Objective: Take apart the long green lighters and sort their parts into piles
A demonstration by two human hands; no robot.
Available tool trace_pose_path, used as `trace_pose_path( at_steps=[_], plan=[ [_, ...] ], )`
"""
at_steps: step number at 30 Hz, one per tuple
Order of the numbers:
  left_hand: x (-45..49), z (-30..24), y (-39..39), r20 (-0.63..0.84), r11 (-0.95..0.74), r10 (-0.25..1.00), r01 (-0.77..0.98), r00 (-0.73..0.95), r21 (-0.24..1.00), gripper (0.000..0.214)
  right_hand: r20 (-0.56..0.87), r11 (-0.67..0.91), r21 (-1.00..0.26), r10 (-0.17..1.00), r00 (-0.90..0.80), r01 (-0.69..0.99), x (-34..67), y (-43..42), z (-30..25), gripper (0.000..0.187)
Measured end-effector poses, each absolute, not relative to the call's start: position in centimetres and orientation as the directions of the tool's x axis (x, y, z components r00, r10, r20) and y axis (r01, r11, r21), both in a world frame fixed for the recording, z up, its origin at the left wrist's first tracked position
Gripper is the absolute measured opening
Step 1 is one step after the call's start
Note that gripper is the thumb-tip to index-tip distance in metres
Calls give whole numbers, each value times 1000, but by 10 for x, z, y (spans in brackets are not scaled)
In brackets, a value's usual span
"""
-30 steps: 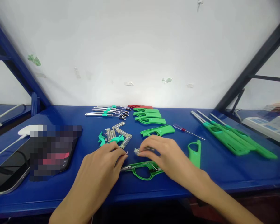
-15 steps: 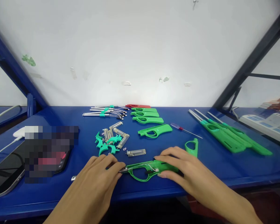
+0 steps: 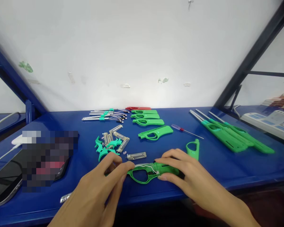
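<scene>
In front of me lies a green gas lighter housing half (image 3: 140, 182), its inside and white wires showing upward. My left hand (image 3: 101, 186) is closed in a pinch at its front end, where the fingertips cover the joint with the metal tube. The tube's silver tip (image 3: 65, 197) pokes out on the far side of that hand. Around the handle end curl the fingers of my right hand (image 3: 182, 167), thumb at the near edge. A clear fuel tank (image 3: 136, 156) rests just beyond the housing. Nearby are several teal triggers (image 3: 103, 153) and more clear tanks (image 3: 123, 145).
Green housing halves (image 3: 156, 132), a red one (image 3: 138, 108) and wired metal tubes (image 3: 97, 119) lie farther back. A screwdriver (image 3: 180, 128), a short green piece (image 3: 193, 154) and long-nozzled lighters (image 3: 229, 137) are rightward. Phones (image 3: 7, 176) lie left on the blue table (image 3: 217, 167).
My left hand has shifted slightly right onto the housing's front end, covering the bit of metal tube seen before. My right hand keeps its grip. The view has tilted a little.
</scene>
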State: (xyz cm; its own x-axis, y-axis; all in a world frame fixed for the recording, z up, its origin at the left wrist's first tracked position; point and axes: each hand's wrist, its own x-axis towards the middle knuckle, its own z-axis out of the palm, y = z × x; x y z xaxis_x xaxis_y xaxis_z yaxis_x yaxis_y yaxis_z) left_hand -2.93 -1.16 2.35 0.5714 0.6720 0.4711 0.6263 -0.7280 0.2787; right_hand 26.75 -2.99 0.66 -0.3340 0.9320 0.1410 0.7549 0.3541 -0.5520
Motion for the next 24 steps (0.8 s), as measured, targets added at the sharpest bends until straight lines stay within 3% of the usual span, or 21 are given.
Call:
trace_pose_path(
  at_steps=[7, 10, 14, 19, 24],
  plan=[
    [-40, 63, 4, 623, -705, 634, 674, 457, 223, 22, 157, 358, -558, 932, -328, 749, 268, -28, 4, 31],
    [-50, 84, 42, 593, -670, 656, 721, 467, 175, 24, 169, 367, -558, 928, -331, 744, 269, -27, 2, 31],
    [-63, 101, 117, 375, -637, 755, 737, 537, 227, 34, 207, 391, -544, 920, -334, 742, 269, -27, 0, 30],
    [-78, 95, 194, 147, -605, 795, 748, 589, 273, 24, 226, 409, -545, 912, -341, 732, 269, -27, -1, 30],
    [-91, 69, 225, 16, -539, 830, 794, 558, 282, 36, 207, 400, -566, 916, -345, 721, 269, -28, -2, 31]
  ],
)
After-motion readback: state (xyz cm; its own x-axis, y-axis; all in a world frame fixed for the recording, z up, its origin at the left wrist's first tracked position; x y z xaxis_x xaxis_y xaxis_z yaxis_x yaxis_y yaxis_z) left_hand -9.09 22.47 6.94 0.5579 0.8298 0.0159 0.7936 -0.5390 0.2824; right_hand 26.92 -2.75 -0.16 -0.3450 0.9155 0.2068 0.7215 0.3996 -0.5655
